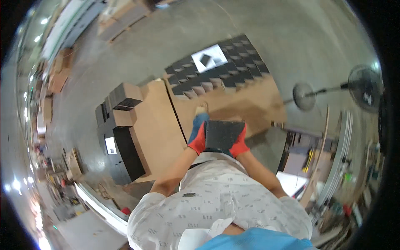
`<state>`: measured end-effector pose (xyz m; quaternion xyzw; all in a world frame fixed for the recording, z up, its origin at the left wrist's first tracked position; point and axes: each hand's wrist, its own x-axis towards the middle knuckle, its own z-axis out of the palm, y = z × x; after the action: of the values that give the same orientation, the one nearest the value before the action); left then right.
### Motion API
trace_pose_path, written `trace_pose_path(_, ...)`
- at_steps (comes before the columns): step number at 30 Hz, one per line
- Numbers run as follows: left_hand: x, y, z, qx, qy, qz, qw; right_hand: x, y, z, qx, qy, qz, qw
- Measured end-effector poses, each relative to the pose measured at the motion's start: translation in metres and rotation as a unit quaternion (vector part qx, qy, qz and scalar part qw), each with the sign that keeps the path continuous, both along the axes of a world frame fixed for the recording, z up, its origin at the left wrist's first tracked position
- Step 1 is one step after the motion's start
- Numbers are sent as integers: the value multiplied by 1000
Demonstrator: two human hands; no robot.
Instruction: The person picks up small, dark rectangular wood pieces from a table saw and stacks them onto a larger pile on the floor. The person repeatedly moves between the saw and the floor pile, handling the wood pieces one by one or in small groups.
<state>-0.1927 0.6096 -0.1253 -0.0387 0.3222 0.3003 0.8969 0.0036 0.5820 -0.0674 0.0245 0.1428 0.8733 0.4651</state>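
Note:
A dark grey, nearly square panel [225,134] is held in front of my body, level and close to my waist. Gripping its left edge is my left hand [199,141], in a red glove. My right hand [240,142], also red-gloved, closes on the opposite edge. Whether this is one panel or several together I cannot tell. Beyond it, rows of dark pieces [241,58] cover the far part of a brown board [258,104]. A white sheet [216,56] with a small dark piece lies on those rows.
Left of me, another brown board [156,121] carries stacked dark blocks [129,150]. To the right stand a fan [364,87] and a cluttered bench [296,160] with a yellow tool. Cardboard boxes [60,71] line the far left. My foot [202,108] is on the brown board.

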Motion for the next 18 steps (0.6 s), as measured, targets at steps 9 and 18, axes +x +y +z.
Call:
trace_pose_path(9,12,124,-19,19,330,-134,934,-48,51,-141,-268,-218,-152,926)
trace_pose_path(18,-29,233,-424,80,206,-165,961,-99,128,-476,-342,-228,-187,893)
